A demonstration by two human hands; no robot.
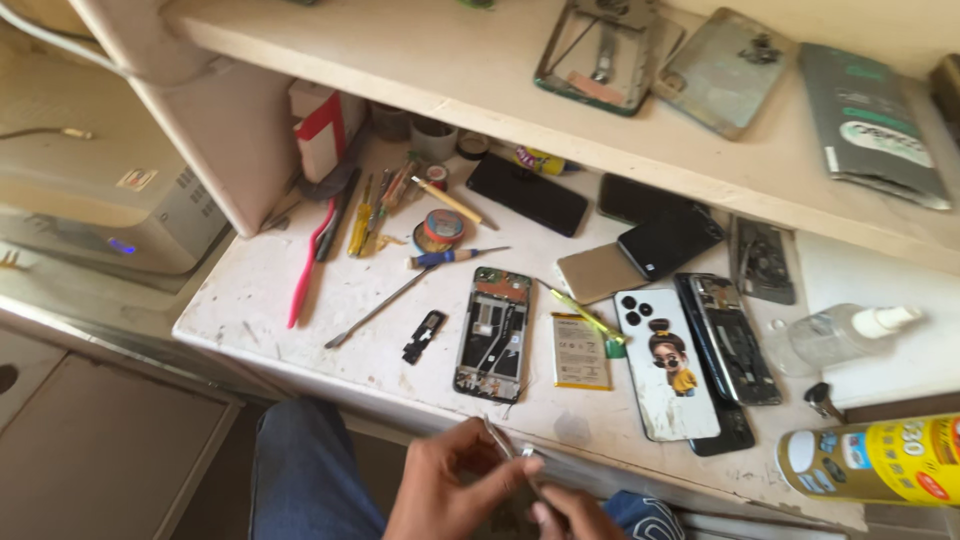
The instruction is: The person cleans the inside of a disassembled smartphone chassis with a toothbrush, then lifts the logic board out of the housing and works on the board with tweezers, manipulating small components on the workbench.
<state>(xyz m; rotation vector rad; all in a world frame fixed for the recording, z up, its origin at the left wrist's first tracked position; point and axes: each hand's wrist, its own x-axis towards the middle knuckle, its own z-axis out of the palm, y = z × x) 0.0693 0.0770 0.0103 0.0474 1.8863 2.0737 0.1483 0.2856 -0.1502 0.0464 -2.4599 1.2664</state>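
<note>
Both hands are seen low in the head view, below the front edge of the counter and above a knee in blue jeans. The left hand is curled, its fingers closed in a grip on a thin pair of metal tweezers, which is tilted up toward the counter edge. The right hand is only partly shown at the bottom edge; its fingertips are pinched together just beside the tweezers' tip, where a very small pale part is caught, though what that part is cannot be told. On the counter, just above the hands, an opened phone body is laid flat with its inner frame exposed. A small black component is placed just to its left, and a flat yellow-edged battery just to its right. A white phone back cover with a cartoon figure is laid beside the battery, and a dark dismantled phone partly overlaps it. Farther back, a blue-handled screwdriver, a roll of tape, a thin metal pry tool and a red-handled tool are spread out. A clear spray bottle and a yellow can are laid at the right. On the shelf above, more phone frames are kept.
</note>
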